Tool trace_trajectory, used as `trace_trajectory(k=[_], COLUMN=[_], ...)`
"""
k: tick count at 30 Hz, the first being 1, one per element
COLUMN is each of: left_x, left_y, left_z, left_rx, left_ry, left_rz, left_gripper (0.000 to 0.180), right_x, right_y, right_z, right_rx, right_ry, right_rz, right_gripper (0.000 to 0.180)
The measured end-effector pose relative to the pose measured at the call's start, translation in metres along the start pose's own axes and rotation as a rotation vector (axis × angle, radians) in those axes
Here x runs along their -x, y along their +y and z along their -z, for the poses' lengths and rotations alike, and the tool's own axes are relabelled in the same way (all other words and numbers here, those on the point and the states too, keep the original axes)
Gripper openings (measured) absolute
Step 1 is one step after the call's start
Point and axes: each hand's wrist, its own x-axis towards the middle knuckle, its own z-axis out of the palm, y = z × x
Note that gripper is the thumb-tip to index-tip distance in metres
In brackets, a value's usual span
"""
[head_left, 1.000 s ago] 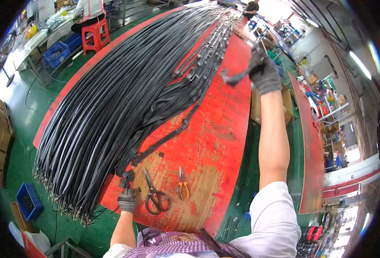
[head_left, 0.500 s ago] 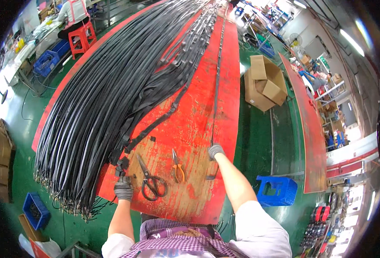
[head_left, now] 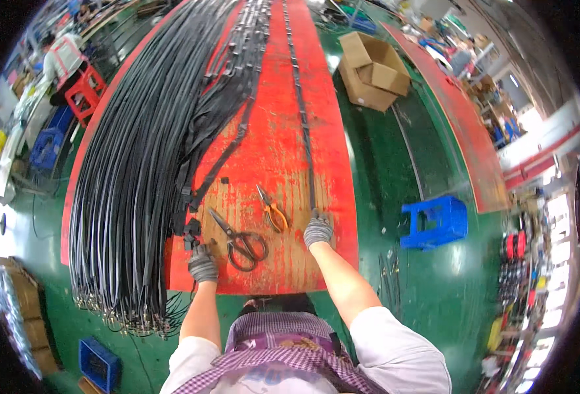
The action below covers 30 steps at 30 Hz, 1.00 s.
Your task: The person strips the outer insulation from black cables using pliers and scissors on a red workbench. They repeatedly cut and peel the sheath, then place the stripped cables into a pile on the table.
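Note:
My right hand [head_left: 318, 230], in a grey glove, is closed round the near end of a long thin black cable [head_left: 307, 141] that runs up the red table. My left hand [head_left: 202, 264], gloved too, lies at the table's near left with curled fingers against a clump of black pieces [head_left: 192, 228]; what they grip is partly hidden. Between my hands lie black-handled scissors [head_left: 243, 248] with closed blades and orange-handled pliers [head_left: 274, 213]. A thick bundle of black cables [head_left: 139, 151] covers the table's left side, metal ends hanging over the near edge.
A worn red table top [head_left: 283, 269] extends far ahead. On the green floor to the right are an open cardboard box [head_left: 374, 72] and a blue plastic stool [head_left: 434, 222]. A blue crate [head_left: 99, 364] is at lower left. Someone in white [head_left: 63, 62] sits near a red stool [head_left: 85, 92].
The view has shifted, so the table sits differently in the picture. My right hand has gone from a tight fist to a flatter grip on the cable; my left stays by the black clump.

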Motion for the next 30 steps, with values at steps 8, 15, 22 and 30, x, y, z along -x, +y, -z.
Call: trace_trajectory(k=[8, 15, 22, 30], left_x=[0.005, 0.053, 0.222, 0.401], left_y=[0.019, 0.037, 0.155, 0.312], left_z=[0.020, 0.046, 0.067, 0.016], left_rx=[-0.230, -0.103, 0.098, 0.087], left_ry=[-0.096, -0.146, -0.684, -1.049], left_rz=[0.052, -0.301, -0.931, -0.794], left_gripper=[0.023, 0.020, 0.021, 0.020], right_x=[0.198, 0.449, 0.602, 0.550], right_y=[0.127, 0.313, 0.365, 0.531], right_z=[-0.068, -0.224, -0.349, -0.389], right_rx=[-0.003, -0.402, -0.639, -1.077], right_ry=[-0.067, -0.377, -0.813, -0.653], right_rz=[0.059, -0.830, -0.883, -1.177], right_gripper=[0.040, 0.023, 0.030, 0.038])
